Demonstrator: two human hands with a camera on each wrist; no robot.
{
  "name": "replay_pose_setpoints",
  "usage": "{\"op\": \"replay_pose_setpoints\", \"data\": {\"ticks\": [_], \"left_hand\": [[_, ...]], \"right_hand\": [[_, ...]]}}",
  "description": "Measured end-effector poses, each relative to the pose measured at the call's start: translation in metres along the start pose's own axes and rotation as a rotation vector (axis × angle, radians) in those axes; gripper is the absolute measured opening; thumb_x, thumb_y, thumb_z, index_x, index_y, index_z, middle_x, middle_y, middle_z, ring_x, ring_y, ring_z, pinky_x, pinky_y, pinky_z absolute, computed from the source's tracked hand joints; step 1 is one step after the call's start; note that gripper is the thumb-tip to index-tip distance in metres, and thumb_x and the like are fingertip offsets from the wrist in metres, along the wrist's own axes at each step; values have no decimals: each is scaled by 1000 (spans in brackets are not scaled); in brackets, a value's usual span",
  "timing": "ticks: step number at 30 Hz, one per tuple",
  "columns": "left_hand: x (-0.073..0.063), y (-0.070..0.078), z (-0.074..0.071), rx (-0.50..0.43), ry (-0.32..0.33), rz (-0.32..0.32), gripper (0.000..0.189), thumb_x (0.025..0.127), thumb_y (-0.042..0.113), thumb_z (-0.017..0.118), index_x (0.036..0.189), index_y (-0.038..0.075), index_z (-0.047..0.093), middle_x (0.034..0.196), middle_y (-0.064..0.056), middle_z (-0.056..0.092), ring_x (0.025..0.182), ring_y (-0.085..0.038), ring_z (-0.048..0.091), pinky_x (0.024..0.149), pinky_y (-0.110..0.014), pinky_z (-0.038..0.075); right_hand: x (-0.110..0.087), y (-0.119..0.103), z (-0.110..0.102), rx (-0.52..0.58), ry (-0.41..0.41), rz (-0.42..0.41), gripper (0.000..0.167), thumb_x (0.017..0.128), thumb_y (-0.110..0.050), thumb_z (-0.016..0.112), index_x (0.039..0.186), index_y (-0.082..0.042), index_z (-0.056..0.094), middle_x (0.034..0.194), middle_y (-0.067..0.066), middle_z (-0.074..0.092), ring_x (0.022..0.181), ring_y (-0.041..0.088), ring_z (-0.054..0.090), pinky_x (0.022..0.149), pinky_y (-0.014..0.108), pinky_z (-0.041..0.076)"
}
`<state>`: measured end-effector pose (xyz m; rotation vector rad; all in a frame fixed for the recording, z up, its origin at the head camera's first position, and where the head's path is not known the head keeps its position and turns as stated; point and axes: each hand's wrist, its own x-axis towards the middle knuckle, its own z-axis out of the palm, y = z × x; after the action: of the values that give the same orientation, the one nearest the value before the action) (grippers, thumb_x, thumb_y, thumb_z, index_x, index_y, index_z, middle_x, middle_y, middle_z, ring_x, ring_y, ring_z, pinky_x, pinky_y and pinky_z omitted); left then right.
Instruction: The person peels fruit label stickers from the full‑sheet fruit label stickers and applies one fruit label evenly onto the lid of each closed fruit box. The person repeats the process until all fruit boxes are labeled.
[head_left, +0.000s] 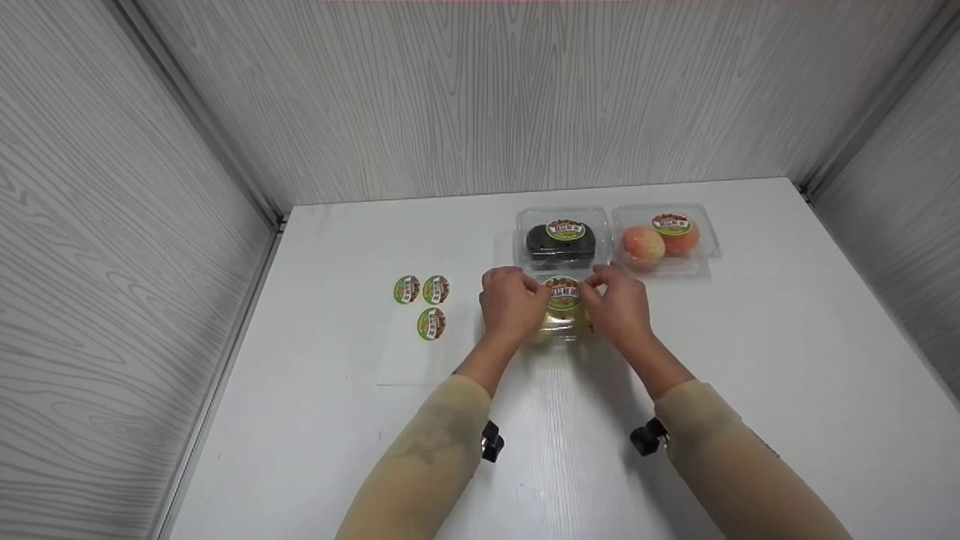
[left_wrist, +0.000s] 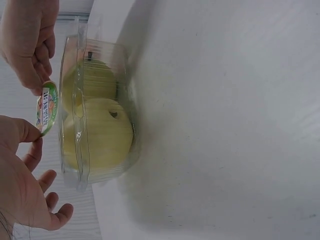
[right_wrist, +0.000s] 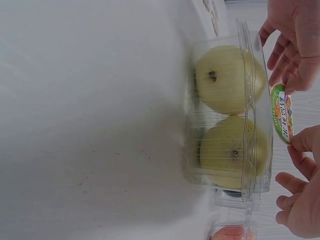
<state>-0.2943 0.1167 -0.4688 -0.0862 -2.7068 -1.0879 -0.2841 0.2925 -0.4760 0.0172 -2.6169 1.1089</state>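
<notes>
Both hands hold an oval fruit sticker (head_left: 562, 293) by its two ends, printed side up, over a clear plastic clamshell box (head_left: 564, 330). My left hand (head_left: 514, 301) pinches the left end between thumb and forefinger; my right hand (head_left: 619, 306) pinches the right end the same way. In the left wrist view the sticker (left_wrist: 46, 108) bends slightly, close over the lid. Two pale yellow-green round fruits (left_wrist: 102, 132) sit inside the closed box. In the right wrist view, the other fingers of the right hand (right_wrist: 300, 192) are spread loosely.
Behind stand two stickered clamshells, one with a dark item (head_left: 561, 246), the other with two peaches (head_left: 643, 246). A white backing sheet (head_left: 409, 364) with three stickers (head_left: 431, 324) lies to the left on the white table (head_left: 300, 420). Wood-grain panels enclose the back and sides.
</notes>
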Motion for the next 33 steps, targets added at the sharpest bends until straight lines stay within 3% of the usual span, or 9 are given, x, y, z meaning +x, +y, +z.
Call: {"op": "replay_pose_setpoints", "data": {"ticks": [14,33], "left_hand": [[-1,1,0,11,-17,11,17,90,21,75,81,9,84,120,-8,74,130,-32,55,104,-50,48],[1,-3,8,30,0,9,18,91,24,77,81,10,84,128,-10,72,131,-30,54,103,-50,46]], "right_hand": [[0,1,2,-4,-23,36,17,96,-14,70,93,2,76,140,26,65,138,43,56,115,51,42],[3,5,7,-69,-22,24,17,95,-13,70,94,4,77,140,25,65,144,45,50,119,53,37]]}}
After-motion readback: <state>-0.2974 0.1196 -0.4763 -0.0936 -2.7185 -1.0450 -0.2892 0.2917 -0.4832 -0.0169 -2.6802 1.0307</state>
